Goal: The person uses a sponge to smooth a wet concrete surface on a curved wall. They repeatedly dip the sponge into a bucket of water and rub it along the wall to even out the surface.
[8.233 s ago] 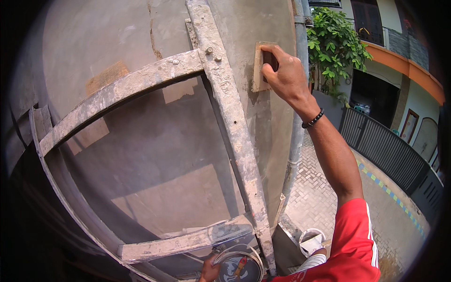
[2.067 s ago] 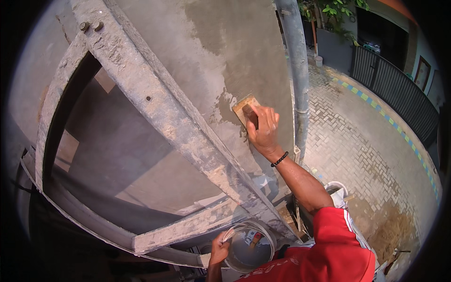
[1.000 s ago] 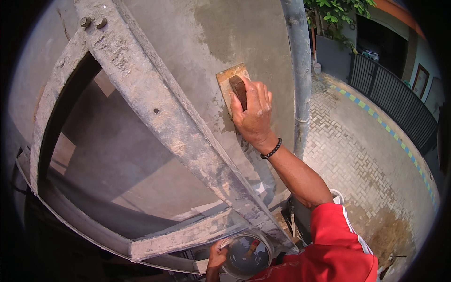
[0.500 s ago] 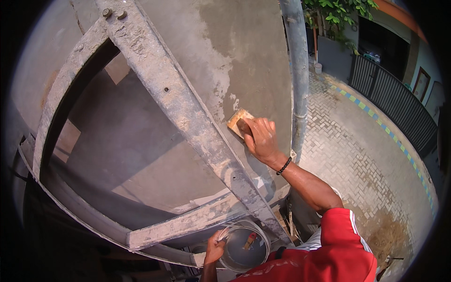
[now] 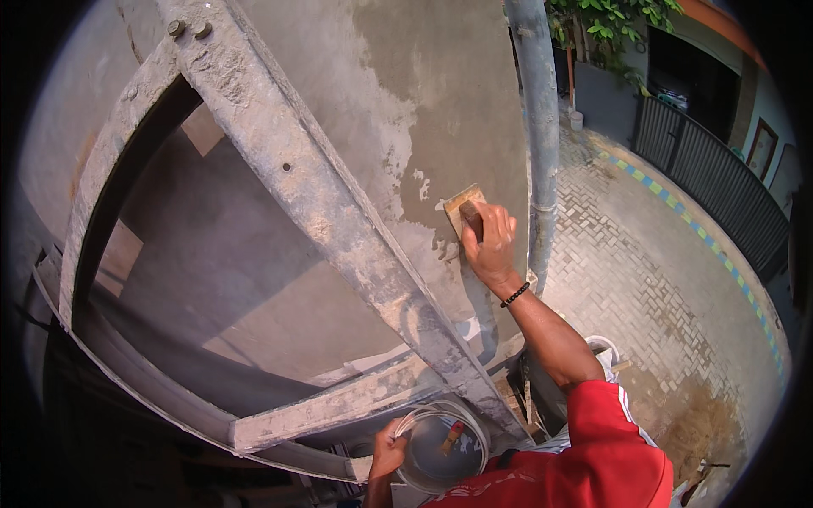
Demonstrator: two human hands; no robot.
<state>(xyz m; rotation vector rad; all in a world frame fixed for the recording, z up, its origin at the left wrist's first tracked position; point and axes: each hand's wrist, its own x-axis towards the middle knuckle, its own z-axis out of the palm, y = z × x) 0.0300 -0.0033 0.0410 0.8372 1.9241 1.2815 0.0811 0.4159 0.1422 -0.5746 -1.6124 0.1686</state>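
Observation:
My right hand [image 5: 494, 250] is closed round the dark handle of a plastering float [image 5: 460, 206], whose flat yellowish board lies against the grey wall [image 5: 474, 110]. Darker, wet-looking plaster covers the wall above and around the float, with a paler patch to its left. Low in the picture, my left hand [image 5: 388, 449] grips the rim of a clear round bucket [image 5: 440, 466]. Inside the bucket is a brush [image 5: 453, 434] with a red and tan handle, along with greyish contents.
A plaster-spattered metal frame [image 5: 313, 195] slants across the wall on the left, joined to a lower crossbar [image 5: 339, 402]. A grey vertical pipe [image 5: 542, 127] runs beside the wall's right edge. Far below lie paving [image 5: 627, 254] and a dark gate [image 5: 711, 169].
My right hand has moved the float along the wall, to the right and slightly up. My left hand stays on the bucket rim. The view has shifted a little.

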